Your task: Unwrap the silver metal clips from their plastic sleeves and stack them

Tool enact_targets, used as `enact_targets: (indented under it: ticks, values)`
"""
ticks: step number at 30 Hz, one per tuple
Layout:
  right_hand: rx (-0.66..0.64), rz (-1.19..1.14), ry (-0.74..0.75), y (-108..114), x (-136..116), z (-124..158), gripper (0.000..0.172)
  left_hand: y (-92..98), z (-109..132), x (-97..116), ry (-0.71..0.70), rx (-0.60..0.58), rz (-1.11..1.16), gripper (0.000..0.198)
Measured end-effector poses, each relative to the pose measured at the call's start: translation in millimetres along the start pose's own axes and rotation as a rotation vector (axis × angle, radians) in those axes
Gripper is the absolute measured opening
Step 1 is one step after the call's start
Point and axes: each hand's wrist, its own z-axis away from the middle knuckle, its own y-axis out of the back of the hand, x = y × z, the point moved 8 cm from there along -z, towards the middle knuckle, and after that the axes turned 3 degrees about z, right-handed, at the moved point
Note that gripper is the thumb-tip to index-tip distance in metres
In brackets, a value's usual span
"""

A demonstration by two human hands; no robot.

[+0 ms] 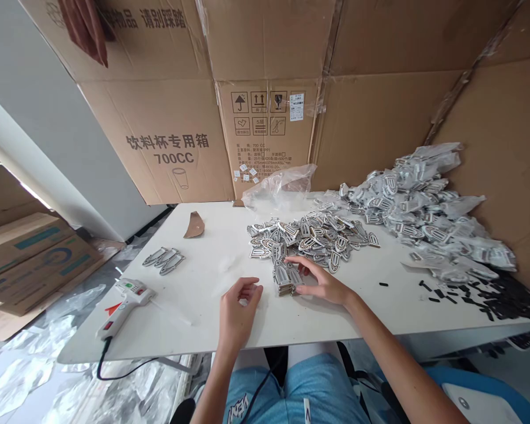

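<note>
My right hand (320, 282) rests against the right side of a small stack of grey metal pieces (283, 278), its fingers curved around the edge. Left of that stack, my left hand (242, 303) hovers near the table's front with curled fingers; whatever lies between them is too small to make out. Behind both hands spreads a loose pile of similar grey pieces (311, 235). Several more pieces (164, 259) lie apart on the left of the white table (194, 306).
A glue gun (126, 303) with a cord lies at the left edge. Bagged pieces (424, 206) are heaped at the right, above black strips (507, 297). A clear plastic bag (282, 188) and a brown scrap (195, 225) lie before the cardboard wall (176, 118).
</note>
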Motion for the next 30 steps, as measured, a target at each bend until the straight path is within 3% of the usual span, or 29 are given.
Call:
enact_targets:
  ticks: [3,22,26,30]
  values:
    - [-0.012,0.009,0.009,-1,0,0,0.075,-0.3,0,0,-0.003,-0.003,-0.007,0.025]
    - [-0.078,0.037,0.051,-6,1,0,0.072,-2.2,0,-5,0.000,-0.014,-0.010,0.026]
    - [-0.013,0.064,0.069,-2,8,0,0.051,-0.9,0,-8,0.008,-0.006,-0.008,0.027]
    - [0.166,0.116,0.064,8,19,-5,0.030,0.7,-1,-9,-0.010,0.004,0.011,0.026]
